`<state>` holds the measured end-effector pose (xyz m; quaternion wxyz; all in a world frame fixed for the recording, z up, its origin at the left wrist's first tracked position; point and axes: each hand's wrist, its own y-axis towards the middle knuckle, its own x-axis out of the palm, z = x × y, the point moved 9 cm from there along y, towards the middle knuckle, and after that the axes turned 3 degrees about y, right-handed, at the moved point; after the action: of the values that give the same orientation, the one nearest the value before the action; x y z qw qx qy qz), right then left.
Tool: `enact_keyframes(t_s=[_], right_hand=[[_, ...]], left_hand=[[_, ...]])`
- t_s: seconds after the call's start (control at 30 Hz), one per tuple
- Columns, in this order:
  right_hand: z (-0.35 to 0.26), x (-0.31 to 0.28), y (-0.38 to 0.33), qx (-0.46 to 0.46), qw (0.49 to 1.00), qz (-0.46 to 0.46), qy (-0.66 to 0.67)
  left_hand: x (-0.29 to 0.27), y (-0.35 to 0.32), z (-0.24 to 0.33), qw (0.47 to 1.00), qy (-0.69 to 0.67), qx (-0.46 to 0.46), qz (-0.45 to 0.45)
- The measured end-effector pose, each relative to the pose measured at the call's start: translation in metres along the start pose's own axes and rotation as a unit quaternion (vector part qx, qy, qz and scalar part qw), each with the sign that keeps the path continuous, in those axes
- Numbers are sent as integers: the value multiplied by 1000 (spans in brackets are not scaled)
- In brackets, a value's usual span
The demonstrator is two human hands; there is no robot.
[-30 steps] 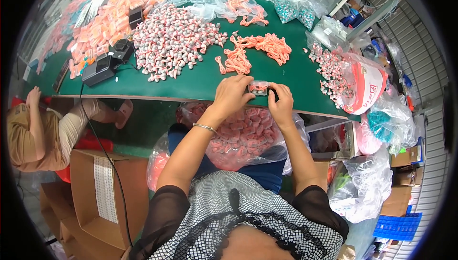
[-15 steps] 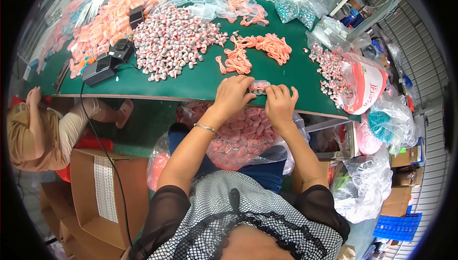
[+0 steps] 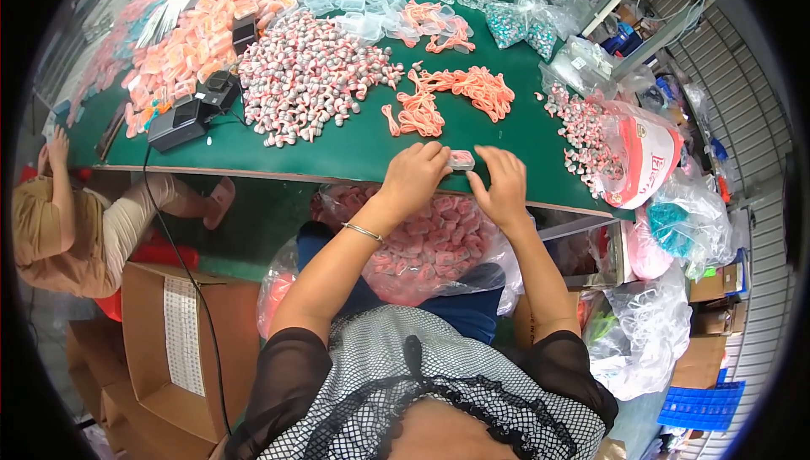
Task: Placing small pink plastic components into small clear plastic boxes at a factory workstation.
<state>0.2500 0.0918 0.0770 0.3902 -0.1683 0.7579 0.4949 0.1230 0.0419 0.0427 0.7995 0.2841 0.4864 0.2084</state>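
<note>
Two hands (image 3: 460, 180) on one small clear case (image 3: 461, 159)

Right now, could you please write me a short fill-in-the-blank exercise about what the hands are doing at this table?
1. Both hands hold a small clear case at the near edge of the ____ table.
2. The bracelet is on the ____ wrist.
3. Just beyond the left hand lie orange ____.

Missing words: green; left; cords
</note>
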Motion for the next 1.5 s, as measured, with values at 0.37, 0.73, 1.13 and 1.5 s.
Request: enact_keyframes(t_s=[0.37,0.73,1.13,1.5], right_hand=[[18,29,2,-20,974,-91,205],[-1,6,-1,-35,973,-122,192],[-7,13,-33,60,946,-123,295],[99,182,-214,131,986,-28,96]], left_hand=[[2,3,-7,993,-111,-10,-41],[-7,-4,4,979,-179,-43,-83],[-11,-32,9,948,-308,-63,-50],[-2,-44,-1,964,-223,-122,-81]])
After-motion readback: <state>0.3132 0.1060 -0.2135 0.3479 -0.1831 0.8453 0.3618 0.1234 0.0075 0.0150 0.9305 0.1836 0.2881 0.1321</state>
